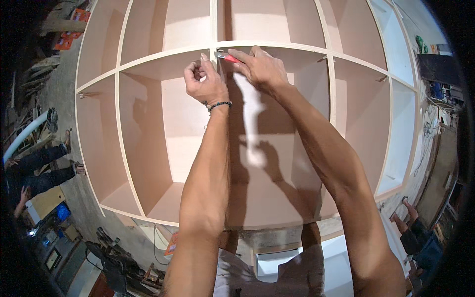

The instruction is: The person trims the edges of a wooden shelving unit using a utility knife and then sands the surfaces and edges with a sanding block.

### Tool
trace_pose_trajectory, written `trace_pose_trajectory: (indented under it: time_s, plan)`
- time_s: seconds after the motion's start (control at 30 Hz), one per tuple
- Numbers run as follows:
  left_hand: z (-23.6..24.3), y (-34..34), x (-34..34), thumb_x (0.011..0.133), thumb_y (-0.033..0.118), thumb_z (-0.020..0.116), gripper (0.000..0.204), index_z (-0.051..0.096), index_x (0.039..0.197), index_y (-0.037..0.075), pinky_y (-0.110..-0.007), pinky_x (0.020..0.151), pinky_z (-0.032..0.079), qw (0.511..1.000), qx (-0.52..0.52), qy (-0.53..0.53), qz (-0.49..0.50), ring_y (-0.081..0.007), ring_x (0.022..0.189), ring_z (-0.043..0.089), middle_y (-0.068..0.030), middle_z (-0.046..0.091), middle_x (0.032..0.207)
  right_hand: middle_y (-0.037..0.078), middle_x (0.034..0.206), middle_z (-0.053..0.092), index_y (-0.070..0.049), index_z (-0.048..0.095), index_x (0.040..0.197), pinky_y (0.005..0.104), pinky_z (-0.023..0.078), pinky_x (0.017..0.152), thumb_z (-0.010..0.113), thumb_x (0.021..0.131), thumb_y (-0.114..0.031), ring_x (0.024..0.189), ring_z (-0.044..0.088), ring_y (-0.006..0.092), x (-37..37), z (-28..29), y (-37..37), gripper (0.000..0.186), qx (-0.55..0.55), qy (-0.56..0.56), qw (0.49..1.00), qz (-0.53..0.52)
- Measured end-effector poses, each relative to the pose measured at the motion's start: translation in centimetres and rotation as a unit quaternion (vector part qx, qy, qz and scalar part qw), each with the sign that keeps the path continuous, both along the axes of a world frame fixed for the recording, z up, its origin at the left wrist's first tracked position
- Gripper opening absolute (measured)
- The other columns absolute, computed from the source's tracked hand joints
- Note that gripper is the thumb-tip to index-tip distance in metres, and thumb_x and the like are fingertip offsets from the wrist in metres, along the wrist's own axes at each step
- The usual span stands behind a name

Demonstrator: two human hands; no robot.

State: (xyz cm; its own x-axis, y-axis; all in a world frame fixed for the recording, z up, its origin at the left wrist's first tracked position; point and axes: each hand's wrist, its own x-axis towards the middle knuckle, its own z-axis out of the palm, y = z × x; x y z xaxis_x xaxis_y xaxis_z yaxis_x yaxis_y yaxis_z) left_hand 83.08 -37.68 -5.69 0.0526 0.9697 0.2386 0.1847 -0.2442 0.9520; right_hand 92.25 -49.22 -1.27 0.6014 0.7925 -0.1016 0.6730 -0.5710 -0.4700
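Red and metal, the small hand tool (229,58) sits under the right fingertips, its metal end just beside the pale edge of the upright divider (213,29). The right hand (262,70) has its fingers closed on that tool; the left hand (208,86), across the divider edge, has curled fingers with a small gap inside the curl, and whether they pinch anything tiny I cannot tell. If the metal end is sharp, too much push could make it skid off the narrow edge toward the left fingers, or score the shelf edge (269,46) just above them. The hands' shadow on the back panel hints that poor light might hide such a slip. Counted: one tool, two hands, one beaded bracelet (218,105) below the left fingers, and at least three metal fittings (383,78), well apart from both hands.
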Motion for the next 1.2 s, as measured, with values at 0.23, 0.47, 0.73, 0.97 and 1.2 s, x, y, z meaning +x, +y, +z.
trace_pose_trajectory:
  time_s: [0.23, 0.47, 0.73, 0.97, 1.2]
  plan:
    - [-0.4, -0.3, 0.5, 0.099, 0.026, 0.076, 0.033, 0.061, 0.083, 0.0, -0.027, 0.053, 0.042, 1.0, -0.005, -0.021, -0.002, -0.0084, 0.059, 0.05, -0.0015, 0.059, 0.066, 0.017, 0.113, 0.065, -0.034, 0.062, 0.139, 0.0496, 0.06, 0.076, 0.057, 0.102, -0.043, 0.098, 0.072, 0.0357, 0.5, -0.3, 1.0, 0.039, -0.01, -0.011, 1.0, -0.006]
    - [0.0, -0.2, 0.1, 0.099, 0.026, 0.076, 0.034, 0.06, 0.082, 0.001, -0.026, 0.054, 0.041, 1.0, 0.006, -0.013, -0.008, -0.0083, 0.061, 0.048, -0.0003, 0.057, 0.067, 0.016, 0.107, 0.065, -0.033, 0.064, 0.136, 0.0484, 0.06, 0.071, 0.061, 0.101, -0.04, 0.096, 0.073, 0.0348, 0.4, 0.1, 1.7, 0.036, 0.003, -0.039, 0.999, -0.001]
    - [0.2, -0.4, 0.1, 0.099, 0.026, 0.075, 0.035, 0.06, 0.081, 0.001, -0.028, 0.056, 0.042, 1.0, 0.005, 0.003, -0.009, -0.0092, 0.062, 0.048, -0.0003, 0.056, 0.068, 0.012, 0.1, 0.064, -0.031, 0.068, 0.128, 0.0388, 0.058, 0.057, 0.069, 0.095, -0.038, 0.076, 0.073, 0.0263, -1.1, -0.5, 1.8, 0.034, 0.038, -0.136, 0.99, -0.024]
    - [-0.2, -0.3, 0.3, 0.098, 0.024, 0.075, 0.033, 0.061, 0.082, -0.001, -0.03, 0.057, 0.044, 1.0, 0.009, 0.009, -0.009, -0.0112, 0.062, 0.05, -0.0034, 0.06, 0.068, 0.01, 0.093, 0.064, -0.031, 0.072, 0.121, 0.0381, 0.055, 0.052, 0.075, 0.087, -0.035, 0.064, 0.07, 0.0245, -2.3, -1.4, 2.4, 0.034, 0.103, -0.176, 0.975, -0.083]
    - [2.0, -0.3, 0.0, 0.096, 0.016, 0.07, 0.022, 0.066, 0.099, -0.005, -0.043, 0.081, 0.052, 0.996, -0.082, 0.021, -0.015, -0.0258, 0.084, 0.063, -0.0153, 0.069, 0.091, 0.015, 0.094, 0.066, -0.031, 0.069, 0.131, 0.0469, 0.059, 0.064, 0.061, 0.099, -0.032, 0.077, 0.071, 0.0349, -2.8, -0.7, 3.6, 0.034, 0.064, -0.089, 0.99, -0.087]
